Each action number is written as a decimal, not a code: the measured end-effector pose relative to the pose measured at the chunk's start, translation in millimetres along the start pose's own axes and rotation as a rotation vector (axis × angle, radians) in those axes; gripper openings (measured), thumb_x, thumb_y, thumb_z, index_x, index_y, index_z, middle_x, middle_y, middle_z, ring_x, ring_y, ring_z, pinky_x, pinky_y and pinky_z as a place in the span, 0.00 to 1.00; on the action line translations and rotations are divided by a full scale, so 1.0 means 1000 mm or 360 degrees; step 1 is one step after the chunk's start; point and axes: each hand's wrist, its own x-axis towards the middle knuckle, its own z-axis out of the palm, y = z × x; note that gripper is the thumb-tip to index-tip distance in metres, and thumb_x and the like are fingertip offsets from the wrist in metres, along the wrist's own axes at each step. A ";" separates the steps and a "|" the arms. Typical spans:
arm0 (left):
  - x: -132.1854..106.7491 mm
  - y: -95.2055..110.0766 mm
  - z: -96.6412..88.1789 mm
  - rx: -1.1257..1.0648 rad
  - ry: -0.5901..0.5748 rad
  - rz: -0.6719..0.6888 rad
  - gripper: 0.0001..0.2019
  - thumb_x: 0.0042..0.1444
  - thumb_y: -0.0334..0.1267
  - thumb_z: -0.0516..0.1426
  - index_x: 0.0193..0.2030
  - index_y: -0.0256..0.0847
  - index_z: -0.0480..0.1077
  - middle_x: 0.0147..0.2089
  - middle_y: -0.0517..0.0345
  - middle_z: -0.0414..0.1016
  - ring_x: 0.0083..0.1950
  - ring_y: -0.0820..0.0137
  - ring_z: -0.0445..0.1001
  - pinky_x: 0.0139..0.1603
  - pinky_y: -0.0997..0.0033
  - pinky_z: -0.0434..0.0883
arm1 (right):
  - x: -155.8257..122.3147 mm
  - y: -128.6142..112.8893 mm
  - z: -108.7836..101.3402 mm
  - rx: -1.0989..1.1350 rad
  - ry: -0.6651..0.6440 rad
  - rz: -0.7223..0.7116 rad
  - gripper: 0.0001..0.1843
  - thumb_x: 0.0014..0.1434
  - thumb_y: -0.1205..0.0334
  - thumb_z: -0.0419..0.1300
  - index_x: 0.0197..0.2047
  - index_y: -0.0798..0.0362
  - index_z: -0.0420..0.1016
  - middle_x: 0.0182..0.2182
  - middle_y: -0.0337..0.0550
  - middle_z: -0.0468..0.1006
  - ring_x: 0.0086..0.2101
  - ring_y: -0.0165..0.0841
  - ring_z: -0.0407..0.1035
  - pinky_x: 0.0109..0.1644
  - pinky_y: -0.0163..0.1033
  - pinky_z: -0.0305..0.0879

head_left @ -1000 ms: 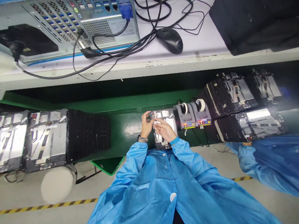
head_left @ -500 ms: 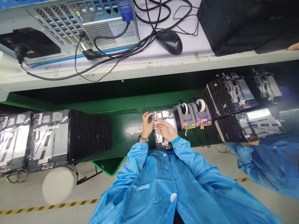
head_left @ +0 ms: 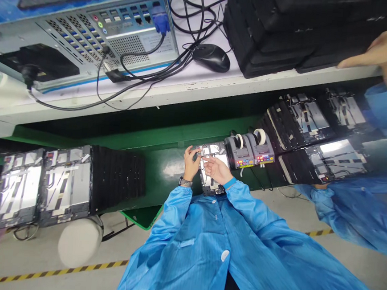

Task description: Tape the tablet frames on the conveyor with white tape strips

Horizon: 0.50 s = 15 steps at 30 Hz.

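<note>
An opened device assembly (head_left: pixel 211 173) with silver and black inner parts lies on the green belt (head_left: pixel 165 165) just before me. My left hand (head_left: pixel 191 161) rests at its upper left corner, fingers curled in a pinch on a small part too tiny to name. My right hand (head_left: pixel 215 169) hovers over the middle of the assembly, fingers bent and pressed near its top edge. Both of my sleeves are blue.
Two grey tape dispensers (head_left: pixel 249 150) stand right of the assembly. More opened assemblies lie at left (head_left: pixel 43 186) and right (head_left: pixel 326 160). A co-worker's blue sleeve (head_left: pixel 349 211) and hand (head_left: pixel 382 48) are at right. A computer case (head_left: pixel 88 29), mouse (head_left: pixel 211 57) and cables sit on the upper shelf.
My view has shifted slightly; the black stack on the shelf appears further left and a co-worker's hand has entered at upper right. My hands have lowered closer onto the assembly.
</note>
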 end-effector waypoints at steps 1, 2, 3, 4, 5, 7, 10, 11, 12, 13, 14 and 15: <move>0.000 0.001 0.000 0.0015 -0.0006 -0.0011 0.11 0.64 0.36 0.58 0.51 0.48 0.77 0.67 0.49 0.63 0.71 0.56 0.63 0.74 0.48 0.57 | -0.001 0.001 0.000 -0.0150 0.0055 -0.0046 0.21 0.62 0.49 0.58 0.52 0.53 0.76 0.30 0.41 0.77 0.22 0.29 0.60 0.27 0.36 0.57; 0.000 0.001 -0.001 0.0026 -0.0011 -0.0019 0.11 0.64 0.36 0.58 0.51 0.48 0.77 0.67 0.49 0.63 0.71 0.56 0.63 0.74 0.48 0.58 | -0.001 0.000 0.000 -0.0361 0.0116 -0.0129 0.21 0.62 0.50 0.59 0.53 0.52 0.76 0.28 0.39 0.76 0.21 0.29 0.59 0.27 0.36 0.56; 0.000 0.001 -0.001 0.0033 -0.0015 -0.0025 0.11 0.65 0.37 0.58 0.51 0.48 0.77 0.67 0.49 0.64 0.71 0.56 0.63 0.74 0.48 0.58 | -0.001 -0.001 0.000 -0.0627 0.0176 -0.0253 0.21 0.62 0.52 0.59 0.55 0.52 0.75 0.27 0.38 0.76 0.21 0.30 0.59 0.27 0.36 0.56; 0.000 0.002 -0.001 0.0035 -0.0017 -0.0029 0.11 0.64 0.37 0.58 0.51 0.48 0.77 0.67 0.50 0.64 0.71 0.56 0.62 0.74 0.48 0.58 | -0.001 -0.003 0.000 -0.0937 0.0227 -0.0408 0.21 0.63 0.54 0.59 0.57 0.50 0.76 0.27 0.38 0.76 0.22 0.31 0.62 0.28 0.37 0.58; 0.000 0.002 -0.002 0.0034 -0.0018 -0.0031 0.11 0.64 0.37 0.58 0.51 0.49 0.77 0.67 0.50 0.64 0.71 0.56 0.62 0.74 0.49 0.58 | 0.000 -0.006 0.001 -0.1275 0.0264 -0.0568 0.21 0.64 0.57 0.58 0.58 0.49 0.76 0.29 0.40 0.78 0.25 0.33 0.65 0.31 0.38 0.61; 0.001 0.002 -0.002 0.0031 -0.0021 -0.0030 0.11 0.64 0.37 0.58 0.51 0.49 0.77 0.67 0.50 0.64 0.71 0.56 0.62 0.74 0.49 0.59 | 0.003 -0.015 0.003 -0.1967 0.0278 -0.0800 0.23 0.66 0.62 0.55 0.62 0.46 0.76 0.37 0.44 0.81 0.34 0.37 0.71 0.40 0.41 0.66; 0.001 0.001 -0.003 0.0036 -0.0021 -0.0019 0.11 0.65 0.38 0.58 0.52 0.50 0.78 0.67 0.50 0.64 0.70 0.56 0.63 0.74 0.49 0.59 | 0.008 -0.026 0.004 -0.2782 0.0176 -0.0805 0.30 0.65 0.70 0.53 0.68 0.45 0.71 0.45 0.51 0.81 0.41 0.41 0.74 0.45 0.43 0.65; 0.002 0.001 -0.003 0.0043 -0.0020 -0.0013 0.11 0.65 0.38 0.59 0.52 0.50 0.78 0.67 0.50 0.64 0.70 0.56 0.63 0.73 0.48 0.59 | 0.009 -0.028 0.004 -0.2960 0.0138 -0.0769 0.33 0.64 0.71 0.53 0.70 0.45 0.69 0.46 0.53 0.80 0.41 0.42 0.74 0.45 0.43 0.65; 0.002 0.000 -0.004 0.0052 -0.0019 -0.0007 0.11 0.65 0.39 0.59 0.52 0.50 0.78 0.67 0.50 0.63 0.70 0.56 0.64 0.73 0.48 0.59 | 0.011 -0.029 0.003 -0.3094 0.0109 -0.0744 0.35 0.63 0.72 0.54 0.72 0.46 0.66 0.46 0.55 0.80 0.42 0.44 0.74 0.44 0.44 0.65; 0.002 -0.001 -0.004 0.0063 -0.0020 0.0001 0.11 0.64 0.39 0.59 0.51 0.50 0.78 0.68 0.50 0.63 0.69 0.56 0.64 0.73 0.48 0.59 | 0.012 -0.030 0.003 -0.3189 0.0088 -0.0733 0.37 0.62 0.72 0.55 0.73 0.47 0.64 0.47 0.56 0.80 0.42 0.44 0.74 0.44 0.44 0.65; 0.003 -0.001 -0.004 0.0072 -0.0020 0.0014 0.11 0.64 0.39 0.59 0.51 0.50 0.78 0.68 0.50 0.63 0.69 0.56 0.64 0.73 0.48 0.59 | 0.013 -0.032 0.002 -0.3250 0.0065 -0.0729 0.38 0.62 0.72 0.56 0.74 0.47 0.63 0.48 0.57 0.79 0.43 0.45 0.74 0.44 0.44 0.65; 0.003 -0.001 -0.005 0.0079 -0.0019 0.0032 0.10 0.64 0.39 0.60 0.51 0.50 0.78 0.68 0.50 0.63 0.69 0.56 0.64 0.73 0.48 0.59 | 0.013 -0.033 0.001 -0.3282 0.0037 -0.0722 0.38 0.61 0.72 0.56 0.73 0.47 0.64 0.48 0.57 0.79 0.44 0.45 0.74 0.44 0.44 0.66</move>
